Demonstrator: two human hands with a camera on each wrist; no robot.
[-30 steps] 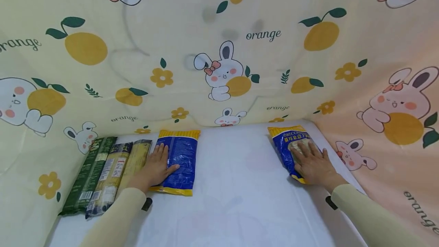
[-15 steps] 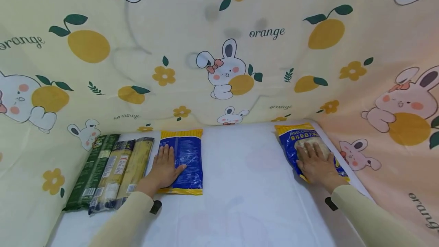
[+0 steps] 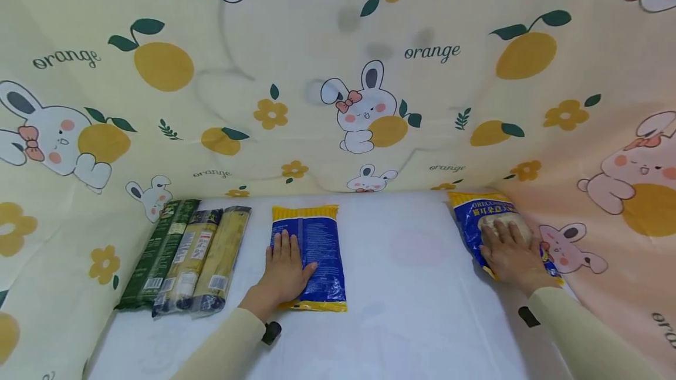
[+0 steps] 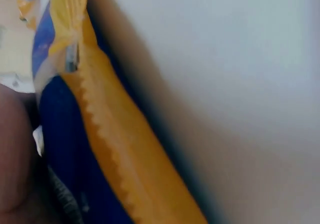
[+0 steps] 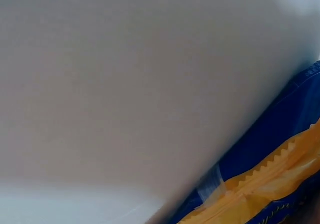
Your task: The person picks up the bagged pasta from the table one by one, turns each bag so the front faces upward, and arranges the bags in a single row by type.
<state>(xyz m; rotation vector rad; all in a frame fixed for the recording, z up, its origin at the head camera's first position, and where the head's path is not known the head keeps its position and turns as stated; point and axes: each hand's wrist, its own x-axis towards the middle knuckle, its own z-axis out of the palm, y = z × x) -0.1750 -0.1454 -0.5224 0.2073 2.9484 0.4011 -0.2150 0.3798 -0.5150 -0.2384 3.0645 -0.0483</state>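
Change vs. 1 s ago: the left hand (image 3: 285, 274) has slid its blue pack (image 3: 311, 257) rightward, away from the three long packs (image 3: 185, 257). Earlier the pack lay just beside them; now a strip of bare white surface (image 3: 401, 309) shows between. The right hand (image 3: 509, 257) and its pack (image 3: 493, 233) sit further toward the right edge, near the curtain; part of that shift may be head-cam pan. Judgement: both packs are being repositioned flat by sliding, not lifted.

Hands: left lies flat, fingers straight and spread, palm pressing on the near-left part of its pack, thumb out to the right. Right also flat, fingers extended over the pack's clear window, pressing down. No pinching seen in either.

Location: left pack centre-left of surface, lying lengthwise away from the person. Right pack at far-right corner, angled, its edge at the hanging cloth.

Materials/shapes:
- Both packs: glossy blue plastic film, yellow serrated end seals, flat rectangular pillow form. Left wrist cam shows the saw-tooth yellow seal (image 4: 120, 149) close up; right wrist cam shows same (image 5: 270, 174) plus a strip of clear tape.
- Long packs: narrow, stick-like, crinkly film; one green, one dark, one clear-yellow. Contents prob. noodles.
- Surface: smooth white cloth.
- Backdrop (image 3: 338, 75): soft printed fabric w/ rabbits and oranges, some creases.
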